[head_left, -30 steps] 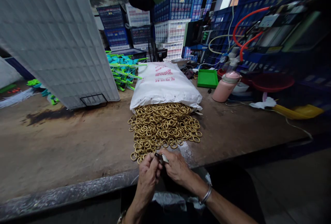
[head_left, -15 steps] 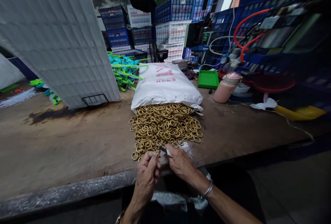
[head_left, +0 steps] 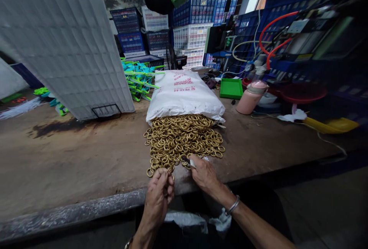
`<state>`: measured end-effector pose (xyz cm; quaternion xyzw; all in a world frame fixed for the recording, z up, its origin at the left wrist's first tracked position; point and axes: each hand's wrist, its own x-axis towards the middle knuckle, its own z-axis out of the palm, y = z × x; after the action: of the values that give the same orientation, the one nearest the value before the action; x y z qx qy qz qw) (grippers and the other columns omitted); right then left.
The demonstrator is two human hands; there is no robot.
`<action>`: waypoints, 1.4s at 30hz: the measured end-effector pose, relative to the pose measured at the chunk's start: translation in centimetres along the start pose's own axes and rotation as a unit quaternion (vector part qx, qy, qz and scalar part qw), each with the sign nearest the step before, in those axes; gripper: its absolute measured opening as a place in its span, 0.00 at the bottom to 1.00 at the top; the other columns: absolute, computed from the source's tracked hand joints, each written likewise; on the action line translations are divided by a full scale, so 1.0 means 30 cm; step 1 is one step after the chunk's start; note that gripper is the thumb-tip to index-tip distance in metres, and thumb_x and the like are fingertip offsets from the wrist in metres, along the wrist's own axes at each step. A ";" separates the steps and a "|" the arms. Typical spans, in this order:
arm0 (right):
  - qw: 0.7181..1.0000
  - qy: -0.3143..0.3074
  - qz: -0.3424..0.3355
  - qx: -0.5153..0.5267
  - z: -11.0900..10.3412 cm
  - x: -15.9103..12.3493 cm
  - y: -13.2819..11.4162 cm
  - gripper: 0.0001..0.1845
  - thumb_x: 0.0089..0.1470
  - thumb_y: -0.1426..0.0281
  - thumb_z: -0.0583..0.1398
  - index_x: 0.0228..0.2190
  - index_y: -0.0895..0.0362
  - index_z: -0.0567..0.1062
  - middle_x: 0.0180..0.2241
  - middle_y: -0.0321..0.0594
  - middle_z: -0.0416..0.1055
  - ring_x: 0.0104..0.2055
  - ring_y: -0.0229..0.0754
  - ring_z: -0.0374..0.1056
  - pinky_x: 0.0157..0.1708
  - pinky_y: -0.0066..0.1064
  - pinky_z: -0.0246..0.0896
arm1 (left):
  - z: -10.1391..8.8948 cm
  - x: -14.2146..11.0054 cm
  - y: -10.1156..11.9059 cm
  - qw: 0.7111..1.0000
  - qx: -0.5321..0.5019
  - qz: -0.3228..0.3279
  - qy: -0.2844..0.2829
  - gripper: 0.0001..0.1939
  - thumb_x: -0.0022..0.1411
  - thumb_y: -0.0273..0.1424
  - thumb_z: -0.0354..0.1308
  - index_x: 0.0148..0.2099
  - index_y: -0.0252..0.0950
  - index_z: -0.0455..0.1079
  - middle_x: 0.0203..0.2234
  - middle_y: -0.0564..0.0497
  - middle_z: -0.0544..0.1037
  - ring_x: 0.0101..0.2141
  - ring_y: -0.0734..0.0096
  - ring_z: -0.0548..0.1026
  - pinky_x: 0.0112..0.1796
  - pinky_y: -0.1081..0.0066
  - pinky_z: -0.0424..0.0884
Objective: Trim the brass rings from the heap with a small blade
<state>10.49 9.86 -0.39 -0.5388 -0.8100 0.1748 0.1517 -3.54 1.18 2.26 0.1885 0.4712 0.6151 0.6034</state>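
A heap of gold-coloured rings [head_left: 184, 136] spills from the mouth of a white printed sack [head_left: 184, 94] onto the table. My left hand [head_left: 158, 190] is closed at the heap's near edge, thumb and fingers pinched on a gold ring [head_left: 173, 178] that shows only in part. To its right, my right hand [head_left: 204, 175] grips what looks like a small knife [head_left: 188, 161], with a dark blade and a pale handle. Its dark tip points left over the nearest rings. The two hands are apart.
A tall white ribbed panel [head_left: 69, 49] leans at left on the wooden table [head_left: 86, 164]. Green and turquoise plastic parts [head_left: 140, 78] lie behind it. A green tray [head_left: 231, 88], a pink bottle [head_left: 251, 97] and a yellow scoop-like tray [head_left: 330, 125] stand at right. Stacked crates [head_left: 192, 36] fill the back.
My hands were together at first; they have separated, the left moving left and toward me, the right moving right and forward with the knife. The heap looks much the same.
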 end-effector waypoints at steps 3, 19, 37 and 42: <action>1.000 0.005 0.006 0.011 0.004 -0.001 -0.002 0.11 0.45 0.80 0.50 0.28 0.56 0.67 0.23 0.36 0.67 0.26 0.37 0.60 0.25 0.26 0.42 | -0.022 0.013 0.000 1.000 -0.024 0.006 0.014 0.15 0.50 0.40 0.60 0.31 0.35 0.62 0.24 0.54 0.72 0.18 0.82 0.63 0.15 0.82 0.54; 0.999 -0.002 -0.025 0.034 0.046 -0.016 -0.034 0.09 0.46 0.78 0.51 0.29 0.55 0.69 0.26 0.36 0.70 0.29 0.37 0.63 0.28 0.26 0.45 | -0.081 0.031 0.051 0.990 -0.120 0.012 0.069 0.11 0.44 0.32 0.63 0.29 0.34 0.67 0.24 0.51 0.74 0.22 0.77 0.68 0.18 0.79 0.60; 0.993 -0.038 -0.096 0.049 0.078 0.044 -0.144 0.10 0.48 0.75 0.53 0.35 0.54 0.68 0.29 0.37 0.71 0.31 0.37 0.65 0.28 0.26 0.46 | -0.146 0.037 0.039 0.983 -0.179 -0.004 0.053 0.09 0.47 0.31 0.62 0.24 0.32 0.66 0.22 0.54 0.68 0.23 0.78 0.67 0.16 0.81 0.59; 0.994 -0.047 -0.103 0.011 0.078 0.055 -0.162 0.08 0.47 0.76 0.53 0.31 0.55 0.68 0.30 0.37 0.69 0.31 0.38 0.63 0.29 0.27 0.45 | -0.141 0.038 0.039 0.984 -0.167 -0.009 0.066 0.11 0.46 0.32 0.63 0.25 0.32 0.64 0.20 0.56 0.67 0.20 0.80 0.65 0.15 0.82 0.57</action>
<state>4.87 9.36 -0.22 -0.4423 -0.8654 0.1919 0.1368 -7.81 0.94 0.77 0.0398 0.4029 0.6907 0.5992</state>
